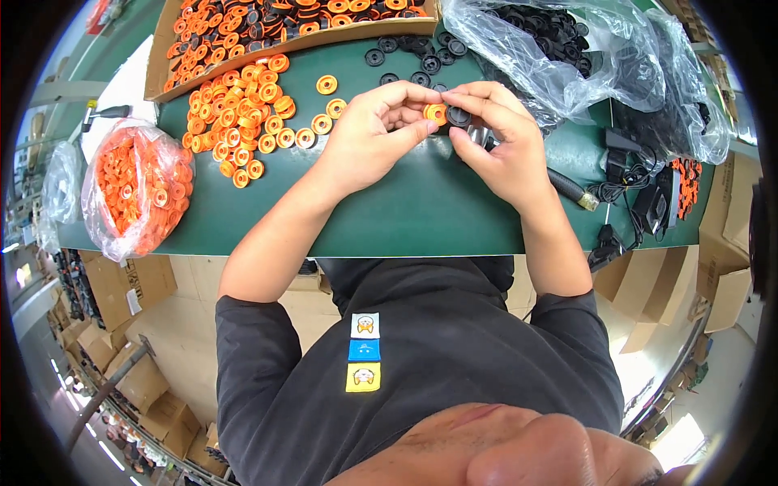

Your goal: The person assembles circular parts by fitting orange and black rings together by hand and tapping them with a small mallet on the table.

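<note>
Over the green table, my left hand (366,144) pinches a small orange ring-shaped plastic piece (435,113) between thumb and fingers. My right hand (509,146) grips a round black plastic piece (459,116) by its edge. The two pieces are held side by side, close together; whether they touch I cannot tell. Behind my right hand, a shiny metal object (484,138) is partly hidden. Loose orange pieces (243,113) are heaped left of my left hand, and loose black discs (421,58) lie just beyond my hands.
A cardboard box (154,69) of orange-and-black pieces stands at the far left. Nearer sits a clear bag (134,190) of orange pieces. Plastic bags (559,49) with black parts fill the far right. A black-handled tool (571,188) and cables (624,186) lie on the right.
</note>
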`<state>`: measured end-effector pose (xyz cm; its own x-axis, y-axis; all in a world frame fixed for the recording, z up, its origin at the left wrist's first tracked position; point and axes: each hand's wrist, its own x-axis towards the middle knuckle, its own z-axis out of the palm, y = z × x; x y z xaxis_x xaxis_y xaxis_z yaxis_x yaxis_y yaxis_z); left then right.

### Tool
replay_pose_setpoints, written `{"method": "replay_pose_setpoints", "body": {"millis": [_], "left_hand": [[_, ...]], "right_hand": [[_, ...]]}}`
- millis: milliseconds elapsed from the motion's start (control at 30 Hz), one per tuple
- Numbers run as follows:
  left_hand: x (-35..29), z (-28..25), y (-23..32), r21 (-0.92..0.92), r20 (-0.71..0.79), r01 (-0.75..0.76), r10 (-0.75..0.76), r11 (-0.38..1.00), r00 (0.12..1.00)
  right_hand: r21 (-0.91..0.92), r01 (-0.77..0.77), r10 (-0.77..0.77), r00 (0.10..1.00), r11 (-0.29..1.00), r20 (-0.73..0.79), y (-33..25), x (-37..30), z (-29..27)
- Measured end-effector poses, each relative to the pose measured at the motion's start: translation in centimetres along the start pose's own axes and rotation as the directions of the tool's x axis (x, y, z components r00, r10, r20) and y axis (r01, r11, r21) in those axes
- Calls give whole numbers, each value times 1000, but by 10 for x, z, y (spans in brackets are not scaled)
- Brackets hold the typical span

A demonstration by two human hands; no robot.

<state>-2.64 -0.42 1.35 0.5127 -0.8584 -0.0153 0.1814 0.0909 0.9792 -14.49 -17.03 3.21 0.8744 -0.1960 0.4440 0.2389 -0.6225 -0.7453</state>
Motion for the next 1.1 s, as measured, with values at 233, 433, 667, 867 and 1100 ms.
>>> {"method": "replay_pose_setpoints", "body": {"millis": [233, 433, 667, 867, 1100], "left_hand": [[0, 0, -3, -18, -17, 14, -14, 1000, 1000], [-1, 1, -2, -32, -11, 18, -18, 999, 1000], [-1, 1, -2, -65, -37, 28, -30, 997, 999], [-2, 3, 0, -43, -67, 14, -16, 999, 998], [-4, 3, 0, 2, -55, 39, -39, 999, 998]], "right_hand": [[45, -96, 94, 994, 994, 46, -2, 0, -4], [67, -79, 75, 995, 995, 61, -2, -1, -4], [119, -96, 94, 995, 988, 20, -1, -4, -2], [-28, 16, -17, 999, 999, -37, -1, 0, -6], [-57, 63, -63, 998, 996, -3, -2, 0, -3]]}}
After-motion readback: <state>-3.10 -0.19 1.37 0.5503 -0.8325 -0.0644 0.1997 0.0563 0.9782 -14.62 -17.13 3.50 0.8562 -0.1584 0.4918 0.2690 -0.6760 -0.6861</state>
